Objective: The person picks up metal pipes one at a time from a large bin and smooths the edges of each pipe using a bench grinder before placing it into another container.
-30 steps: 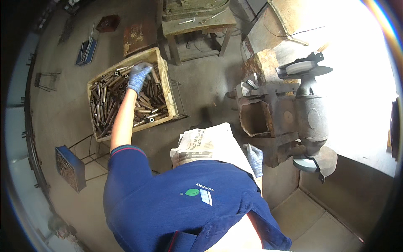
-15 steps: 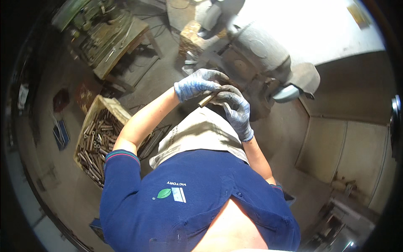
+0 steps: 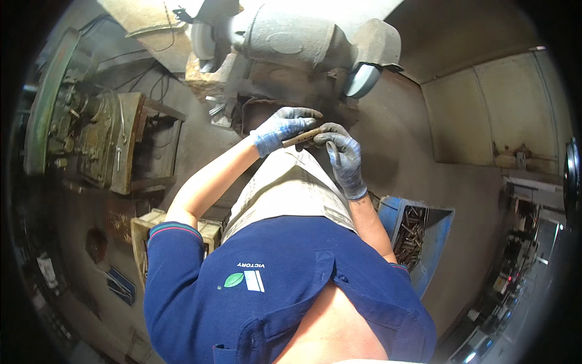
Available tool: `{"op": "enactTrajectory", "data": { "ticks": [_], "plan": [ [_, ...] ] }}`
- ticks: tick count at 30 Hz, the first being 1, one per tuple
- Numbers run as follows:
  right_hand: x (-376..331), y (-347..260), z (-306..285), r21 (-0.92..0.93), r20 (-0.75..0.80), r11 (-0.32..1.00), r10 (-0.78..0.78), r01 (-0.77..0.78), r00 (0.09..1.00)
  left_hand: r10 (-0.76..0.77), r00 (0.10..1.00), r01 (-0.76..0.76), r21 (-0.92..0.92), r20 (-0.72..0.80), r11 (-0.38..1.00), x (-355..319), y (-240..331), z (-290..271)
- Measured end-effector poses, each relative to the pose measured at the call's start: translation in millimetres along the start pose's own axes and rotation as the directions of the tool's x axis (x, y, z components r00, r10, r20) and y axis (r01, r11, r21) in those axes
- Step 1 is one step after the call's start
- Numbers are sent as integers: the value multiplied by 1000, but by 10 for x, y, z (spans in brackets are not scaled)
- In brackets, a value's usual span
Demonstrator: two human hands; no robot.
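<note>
Holding the metal tube (image 3: 300, 139) steady asks for both hands at once. It sits between the 2 gloved hands, in front of the pale apron (image 3: 291, 188), slanting so that its right end is higher in the view; small dark holes show along its side. The right hand (image 3: 344, 156) has its fingertips pinched about that right end. The left hand (image 3: 280, 130) lies along the tube's upper side, fingers against it; how firmly its grip closes cannot be told, since the undersides of the fingers are hidden.

A sound way to manage this, as I judge it, is to let 1 hand bear the tube while the fingertips of the other only roll and guide it, so it does not slip. Fingertips belong on the smooth wall, clear of the holes and end rims, where glove fabric could snag. Forearms do best close to the body, leaving the tube apart from the grinder (image 3: 291, 39) beyond the hands, above all from the pale wheel (image 3: 362, 82) under its right guard. Whether that wheel turns is unclear.

A blue bin (image 3: 390, 213) of metal pieces (image 3: 412, 233) stands beside the right forearm; a yellowish crate (image 3: 211, 233) shows near the left elbow, partly covered by the arm.
</note>
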State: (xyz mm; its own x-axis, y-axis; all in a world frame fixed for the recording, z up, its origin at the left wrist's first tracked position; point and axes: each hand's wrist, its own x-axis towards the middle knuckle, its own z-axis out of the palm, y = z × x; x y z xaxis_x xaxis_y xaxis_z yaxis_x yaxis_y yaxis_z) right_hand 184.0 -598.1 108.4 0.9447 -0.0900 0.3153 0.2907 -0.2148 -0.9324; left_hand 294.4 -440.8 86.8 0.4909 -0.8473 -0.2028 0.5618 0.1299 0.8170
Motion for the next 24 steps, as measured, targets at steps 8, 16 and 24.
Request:
{"op": "enactTrajectory", "data": {
  "ticks": [8, 16, 24],
  "plan": [
    [-278, 133, -155, 18, -298, 988, 150, -151, 943, 29, 999, -33, 121, 33, 992, -93, -53, 56],
    [-373, 115, -170, -310, -321, 949, -51, -54, 946, -57, 997, 71, -327, 52, 942, 131, -175, 48],
    [-252, 369, -389, -221, -357, 971, 4, -88, 934, -16, 998, 9, -133, -57, 991, 437, -248, 96]
  ]
}}
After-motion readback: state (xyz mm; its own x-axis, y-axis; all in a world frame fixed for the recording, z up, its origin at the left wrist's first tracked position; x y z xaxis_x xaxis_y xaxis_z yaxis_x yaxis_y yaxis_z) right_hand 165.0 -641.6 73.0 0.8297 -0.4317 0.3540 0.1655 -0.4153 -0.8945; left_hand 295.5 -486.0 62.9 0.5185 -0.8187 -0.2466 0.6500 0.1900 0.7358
